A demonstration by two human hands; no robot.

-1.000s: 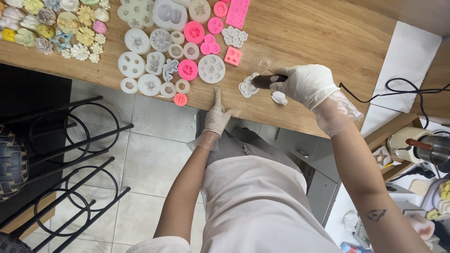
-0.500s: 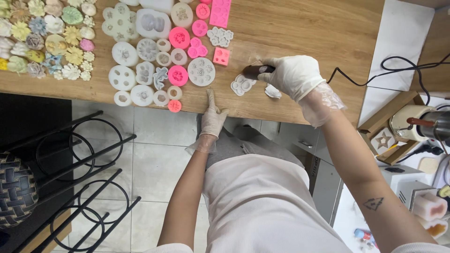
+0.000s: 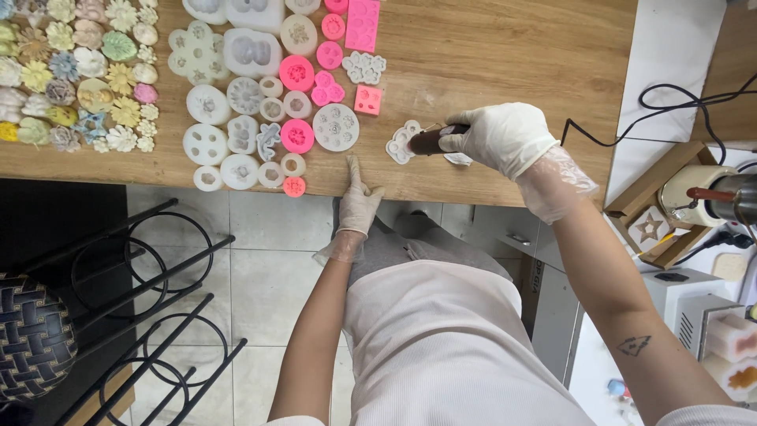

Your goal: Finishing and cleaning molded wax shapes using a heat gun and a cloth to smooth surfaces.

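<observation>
Wooden worktop (image 3: 489, 47), person standing at its near edge, both hands in thin white gloves. Right hand (image 3: 501, 138) is closed around a dark brown tool (image 3: 430, 142), tip pointed at a small white silicone mould (image 3: 402, 142); tip looks to touch the mould's right edge, can't confirm contact. Small white scrap (image 3: 457, 158) lies just under the right hand. Left hand (image 3: 359, 201) is flat and open, fingers extended, palm down on the worktop edge, below-left of the mould, holding nothing. Cluster of white and pink moulds (image 3: 272, 110) sits left of that mould; finished pastel flower pieces (image 3: 79, 71) further left. Black cable (image 3: 670, 102) runs right of the right hand. Risks, my read: the mould isn't pinned by anything, so tool pressure could skid it. Cable could snag the forearm. Left hand's close to the edge, so it braces poorly.
</observation>
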